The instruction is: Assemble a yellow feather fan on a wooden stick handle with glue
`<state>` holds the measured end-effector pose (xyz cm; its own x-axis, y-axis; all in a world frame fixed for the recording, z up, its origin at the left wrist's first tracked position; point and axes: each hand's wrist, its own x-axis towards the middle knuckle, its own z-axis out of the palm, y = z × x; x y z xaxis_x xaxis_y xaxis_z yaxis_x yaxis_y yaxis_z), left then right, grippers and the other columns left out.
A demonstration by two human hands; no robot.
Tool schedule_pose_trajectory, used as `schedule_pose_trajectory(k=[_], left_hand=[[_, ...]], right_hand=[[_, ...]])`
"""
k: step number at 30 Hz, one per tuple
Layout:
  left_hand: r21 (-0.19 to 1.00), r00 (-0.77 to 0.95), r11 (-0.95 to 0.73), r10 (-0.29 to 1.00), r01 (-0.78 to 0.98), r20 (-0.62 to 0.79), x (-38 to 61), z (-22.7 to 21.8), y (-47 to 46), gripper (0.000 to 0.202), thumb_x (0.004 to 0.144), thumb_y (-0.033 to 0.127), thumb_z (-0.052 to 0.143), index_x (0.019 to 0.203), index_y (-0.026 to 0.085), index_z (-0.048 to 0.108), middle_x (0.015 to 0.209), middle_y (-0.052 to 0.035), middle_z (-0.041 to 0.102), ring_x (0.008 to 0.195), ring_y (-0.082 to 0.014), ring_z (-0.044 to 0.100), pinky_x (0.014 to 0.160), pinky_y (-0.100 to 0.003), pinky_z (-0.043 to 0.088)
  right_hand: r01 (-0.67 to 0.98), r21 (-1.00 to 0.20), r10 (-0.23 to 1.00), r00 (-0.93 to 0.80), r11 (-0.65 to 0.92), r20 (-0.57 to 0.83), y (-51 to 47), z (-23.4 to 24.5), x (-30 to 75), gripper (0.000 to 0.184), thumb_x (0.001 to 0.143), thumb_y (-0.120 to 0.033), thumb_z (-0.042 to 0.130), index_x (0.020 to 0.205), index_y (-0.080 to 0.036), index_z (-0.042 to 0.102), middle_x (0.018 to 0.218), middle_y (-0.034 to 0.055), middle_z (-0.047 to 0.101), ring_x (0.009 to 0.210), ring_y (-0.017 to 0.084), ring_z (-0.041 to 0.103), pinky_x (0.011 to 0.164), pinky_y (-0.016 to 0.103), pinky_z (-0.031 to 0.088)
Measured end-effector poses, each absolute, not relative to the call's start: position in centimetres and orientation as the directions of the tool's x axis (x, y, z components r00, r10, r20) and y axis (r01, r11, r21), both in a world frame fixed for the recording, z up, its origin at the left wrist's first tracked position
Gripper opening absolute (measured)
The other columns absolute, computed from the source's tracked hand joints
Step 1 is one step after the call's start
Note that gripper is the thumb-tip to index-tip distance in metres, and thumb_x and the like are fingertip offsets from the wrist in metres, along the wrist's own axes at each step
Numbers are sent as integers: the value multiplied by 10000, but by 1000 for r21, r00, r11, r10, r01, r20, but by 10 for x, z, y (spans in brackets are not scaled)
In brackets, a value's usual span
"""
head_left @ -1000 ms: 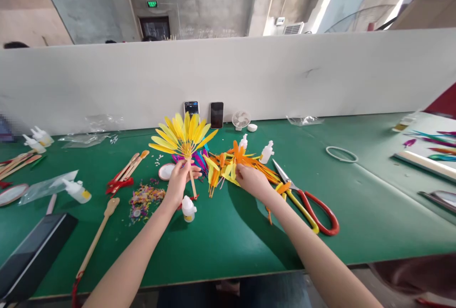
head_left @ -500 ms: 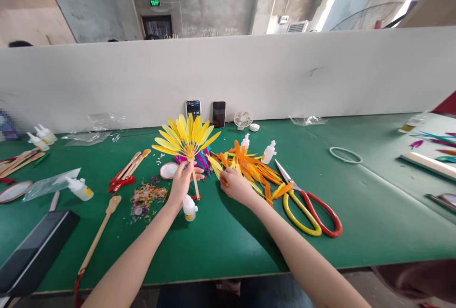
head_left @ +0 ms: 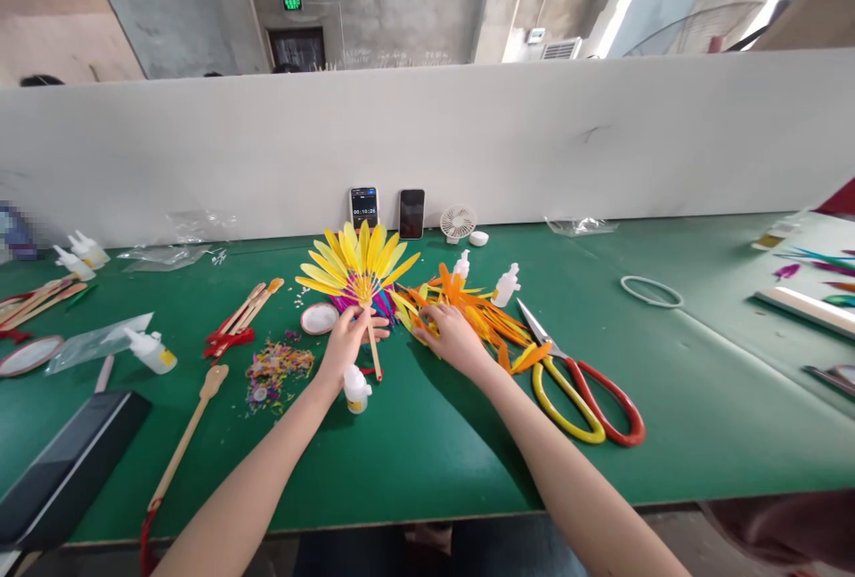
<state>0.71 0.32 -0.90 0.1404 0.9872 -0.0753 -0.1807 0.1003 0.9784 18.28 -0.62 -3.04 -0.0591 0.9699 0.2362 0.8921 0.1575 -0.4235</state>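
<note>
My left hand (head_left: pixel 347 341) is closed round the wooden stick of a yellow feather fan (head_left: pixel 359 264) and holds it upright over the green table (head_left: pixel 427 434). My right hand (head_left: pixel 452 337) rests on a heap of orange and yellow feathers (head_left: pixel 481 314), its fingers curled down into them; what they grip is hidden. A small white glue bottle (head_left: pixel 356 388) stands just below my left hand. Purple and blue feathers (head_left: pixel 380 303) lie behind the fan's stick.
Big scissors with yellow and red handles (head_left: pixel 581 390) lie right of the feathers. Two glue bottles (head_left: pixel 504 285), two phones (head_left: pixel 387 210) and a small fan (head_left: pixel 457 223) stand by the white partition. Wooden sticks (head_left: pixel 244 317), feather scraps (head_left: pixel 277 368), a white ring (head_left: pixel 651 291) lie around.
My right hand has drawn left across the feather heap, then settled on it near the fan. The fan in my left hand has shifted slightly right.
</note>
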Motion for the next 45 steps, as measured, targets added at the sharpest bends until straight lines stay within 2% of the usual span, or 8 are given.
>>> schedule_pose_trajectory(k=[4, 8, 13, 21, 27, 33, 40, 45], left_hand=[[970, 189, 149, 976, -194, -112, 8, -12, 3, 334, 644, 420, 645, 754, 140, 501, 697, -66, 671, 589, -156, 634, 660, -305, 483], [966, 232, 166, 966, -200, -118, 7, -14, 3, 321, 636, 397, 661, 752, 137, 512, 727, -80, 676, 610, -163, 637, 663, -308, 478], [964, 257, 161, 961, -213, -104, 6, -15, 4, 333, 582, 403, 696, 739, 137, 571, 721, -70, 668, 647, -160, 631, 690, -303, 481], [968, 223, 134, 971, -211, -86, 7, -16, 5, 350, 510, 421, 720, 689, 146, 599, 636, -25, 627, 613, -133, 595, 643, -270, 479], [975, 196, 104, 978, -198, -65, 6, -18, 6, 356, 505, 430, 718, 675, 152, 575, 616, -18, 614, 608, -123, 581, 627, -255, 464], [984, 160, 18, 987, -175, 10, 7, -16, 7, 334, 536, 435, 692, 651, 165, 532, 595, 5, 578, 580, -106, 541, 587, -238, 429], [991, 85, -53, 994, -122, 64, 8, -5, 3, 341, 520, 389, 703, 567, 172, 444, 562, 57, 430, 561, -79, 448, 557, -214, 379], [991, 79, -64, 994, -114, 73, 7, -5, 4, 323, 533, 373, 695, 597, 175, 449, 587, 52, 446, 582, -84, 452, 561, -214, 366]], right_hand=[[931, -339, 989, -99, 131, 111, -7, -32, 181, 247, 746, -113, 454, 959, -161, 569, 956, 88, 603, 950, 201, 527, 818, 293, 379], [926, -378, 997, 18, 14, 81, -7, -28, 183, 324, 734, -50, 392, 987, -163, 559, 969, 84, 616, 932, 188, 549, 773, 262, 386], [869, -492, 979, 147, -59, 143, -4, -30, 187, 285, 743, -97, 386, 952, -167, 567, 952, 85, 627, 854, 192, 577, 716, 269, 405], [665, -747, 932, 270, 2, 242, 0, -36, 198, 304, 694, -128, 385, 943, -191, 546, 857, 55, 618, 703, 164, 570, 674, 295, 429], [179, -983, 928, 359, 38, 101, 4, -38, 201, 272, 661, -299, 478, 911, -190, 483, 820, 34, 541, 636, 145, 577, 615, 306, 472], [-214, -976, 960, 278, 41, -20, 0, -32, 203, 318, 510, -395, 630, 666, -212, 422, 651, -24, 475, 698, 154, 588, 691, 308, 495], [-96, -995, 947, 320, 21, -11, -1, -30, 202, 304, 561, -456, 566, 656, -215, 409, 636, -29, 453, 602, 118, 513, 597, 274, 463], [232, -973, 915, 394, -4, 90, 1, -30, 203, 198, 654, -329, 466, 780, -181, 508, 691, 15, 506, 628, 152, 499, 645, 317, 434]])
